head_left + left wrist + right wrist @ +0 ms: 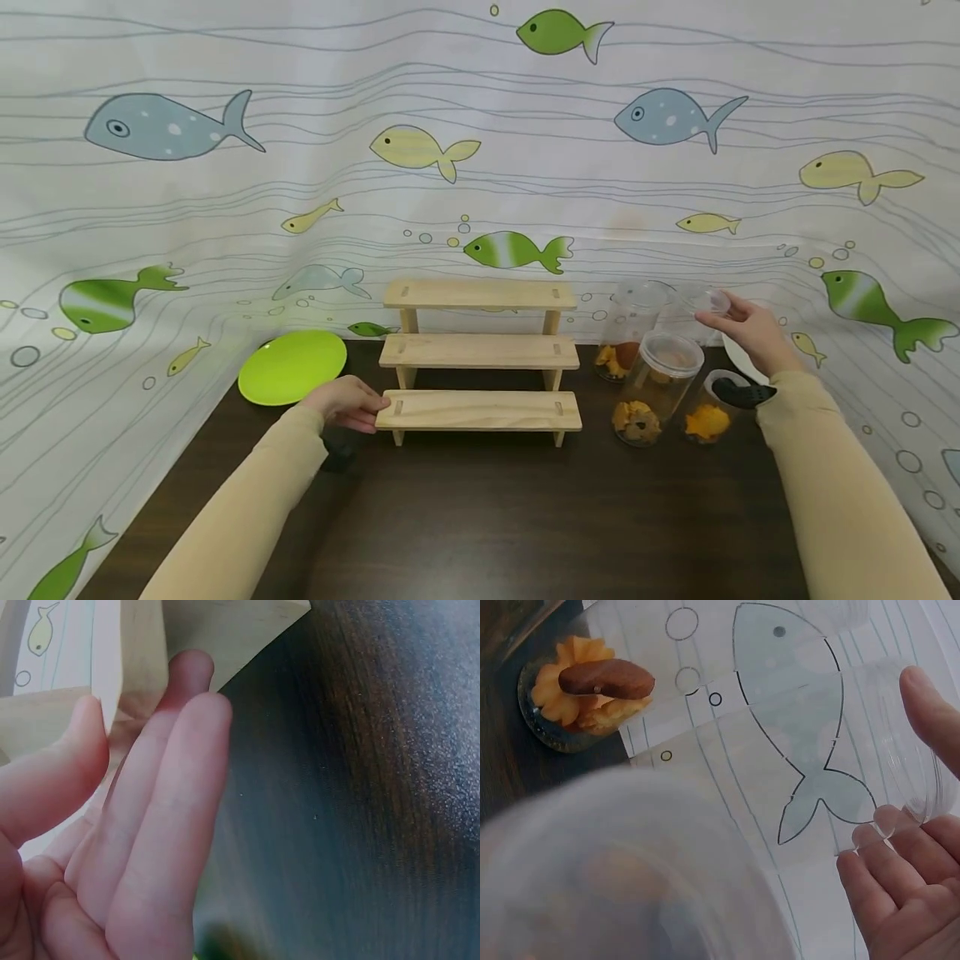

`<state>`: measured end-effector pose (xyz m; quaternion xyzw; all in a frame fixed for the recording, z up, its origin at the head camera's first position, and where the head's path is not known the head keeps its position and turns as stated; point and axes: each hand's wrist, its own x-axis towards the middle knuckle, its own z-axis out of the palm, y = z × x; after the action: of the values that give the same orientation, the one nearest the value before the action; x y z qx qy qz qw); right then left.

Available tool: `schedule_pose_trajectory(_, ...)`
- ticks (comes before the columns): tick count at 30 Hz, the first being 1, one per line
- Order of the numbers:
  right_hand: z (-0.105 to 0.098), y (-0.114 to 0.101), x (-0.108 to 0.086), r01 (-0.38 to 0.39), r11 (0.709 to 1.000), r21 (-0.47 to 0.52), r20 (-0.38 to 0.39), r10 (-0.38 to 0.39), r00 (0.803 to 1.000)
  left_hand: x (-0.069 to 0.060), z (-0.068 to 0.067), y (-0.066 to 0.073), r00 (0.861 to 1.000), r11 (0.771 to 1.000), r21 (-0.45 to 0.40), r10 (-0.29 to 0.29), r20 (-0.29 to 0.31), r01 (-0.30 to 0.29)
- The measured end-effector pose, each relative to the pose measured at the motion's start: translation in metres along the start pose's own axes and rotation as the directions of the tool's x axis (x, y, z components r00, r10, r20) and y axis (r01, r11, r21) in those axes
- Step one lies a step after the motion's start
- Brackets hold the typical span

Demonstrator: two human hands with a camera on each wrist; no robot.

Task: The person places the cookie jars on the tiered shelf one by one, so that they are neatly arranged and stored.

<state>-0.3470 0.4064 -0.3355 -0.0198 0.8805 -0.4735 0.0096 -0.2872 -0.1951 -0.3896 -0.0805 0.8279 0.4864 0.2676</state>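
My left hand grips the left end of the lowest board of a three-step wooden stand. Up close, the thumb lies on one side of the board and the fingers on the other. At the back right, my right hand holds a clear, rounded plastic piece between thumb and fingers; whether it is a jar or a lid I cannot tell. Below and left of that hand stand a lidded clear jar with cookies, a tall clear jar and a shorter jar with orange-yellow contents.
A bright green plate lies at the back left. Behind the right hand a white plate shows in part. Fish-printed cloth walls the dark wooden table at the back and sides.
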Motion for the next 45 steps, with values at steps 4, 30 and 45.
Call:
schedule_pose_trajectory(4, 0.003, 0.001, -0.003, -0.009, 0.998, 0.056, -0.022, 0.01, 1.0, 0.0, 0.001, 0.001, 1.0, 1.0, 0.005, -0.015, -0.017, 0.015)
schedule_pose_trajectory(30, 0.001, -0.009, -0.029, -0.01, 0.993, 0.12, -0.219, 0.037, 0.975, 0.003, 0.009, 0.006, 0.998, 0.999, -0.018, -0.03, -0.059, 0.029)
schedule_pose_trajectory(45, -0.005, -0.062, -0.035, 0.044, 0.995, 0.091, -0.411, -0.002, 0.912, -0.002, 0.005, 0.008, 0.996, 0.999, 0.032, -0.022, -0.087, 0.025)
